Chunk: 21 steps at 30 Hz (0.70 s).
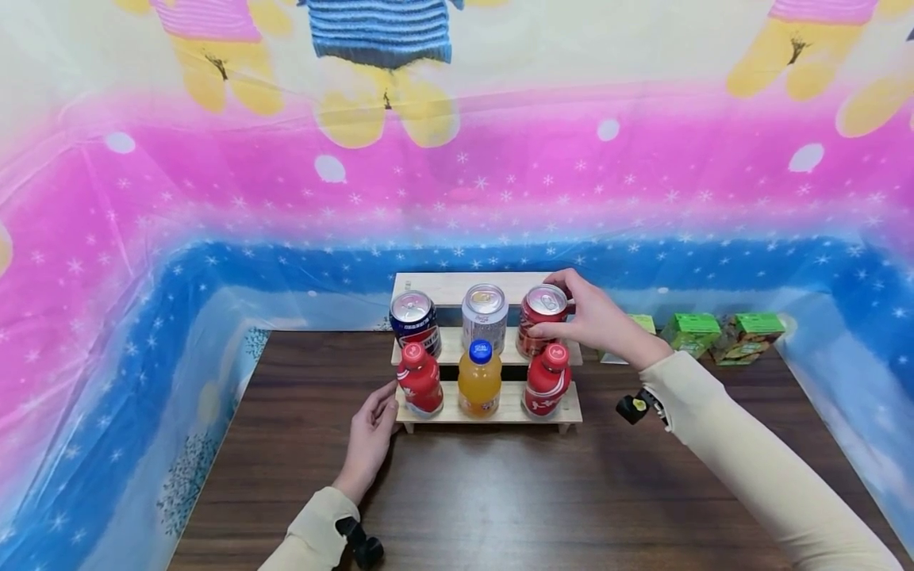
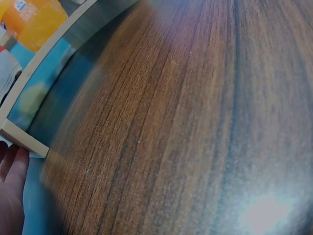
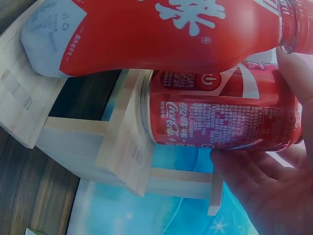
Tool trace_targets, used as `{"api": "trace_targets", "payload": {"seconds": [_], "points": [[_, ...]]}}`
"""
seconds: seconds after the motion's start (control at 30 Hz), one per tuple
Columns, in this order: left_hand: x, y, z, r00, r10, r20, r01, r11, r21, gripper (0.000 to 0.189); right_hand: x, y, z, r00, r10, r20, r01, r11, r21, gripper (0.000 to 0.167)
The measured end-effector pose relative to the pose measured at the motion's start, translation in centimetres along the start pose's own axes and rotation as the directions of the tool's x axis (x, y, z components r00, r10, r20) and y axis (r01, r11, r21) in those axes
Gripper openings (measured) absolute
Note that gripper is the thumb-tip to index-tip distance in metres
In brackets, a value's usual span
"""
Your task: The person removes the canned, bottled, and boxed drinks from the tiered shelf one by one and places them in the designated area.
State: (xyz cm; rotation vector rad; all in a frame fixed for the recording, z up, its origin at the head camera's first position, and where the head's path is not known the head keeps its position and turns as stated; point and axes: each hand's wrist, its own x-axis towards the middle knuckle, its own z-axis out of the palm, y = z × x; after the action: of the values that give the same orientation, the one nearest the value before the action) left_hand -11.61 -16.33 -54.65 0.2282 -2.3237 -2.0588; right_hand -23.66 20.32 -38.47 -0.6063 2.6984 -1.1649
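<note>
A stepped wooden rack point(image 1: 443, 287) stands on the table. My right hand point(image 1: 600, 321) grips a red Coca-Cola can point(image 3: 220, 110) at the right end of the middle step, thumb on one side and fingers on the other. The can's base is right at the step's board in the right wrist view. My left hand point(image 1: 371, 436) rests against the rack's front left end, fingertips at the wooden edge point(image 2: 24, 137). Beside the red can stand a silver can point(image 1: 485, 317) and a dark blue can point(image 1: 414, 321). The front step holds two red bottles point(image 1: 421, 381) and an orange juice bottle point(image 1: 480, 381).
Several green drink cartons point(image 1: 693, 333) stand on the table to the right of the rack, partly behind my right forearm. The rack's top step carries no drinks. A patterned pink and blue cloth point(image 1: 500, 182) hangs behind and along the sides of the dark wooden table point(image 1: 485, 492).
</note>
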Motion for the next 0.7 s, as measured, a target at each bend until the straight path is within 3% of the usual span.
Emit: {"api": "trace_targets", "payload": {"seconds": [0.43,0.7], "points": [[0.0,-0.1,-0.1,1.000,-0.013,-0.010,0.014,1.000,0.017,0.039,-0.7,1.0,-0.4,0.997,-0.070,-0.017,0.070,0.997,0.012,0.071],[-0.1,0.2,-0.1,1.000,-0.014,0.005,0.014,1.000,-0.006,0.040,-1.1,1.9,-0.7,0.997,-0.067,-0.029,0.068,0.997,0.045,0.075]]}}
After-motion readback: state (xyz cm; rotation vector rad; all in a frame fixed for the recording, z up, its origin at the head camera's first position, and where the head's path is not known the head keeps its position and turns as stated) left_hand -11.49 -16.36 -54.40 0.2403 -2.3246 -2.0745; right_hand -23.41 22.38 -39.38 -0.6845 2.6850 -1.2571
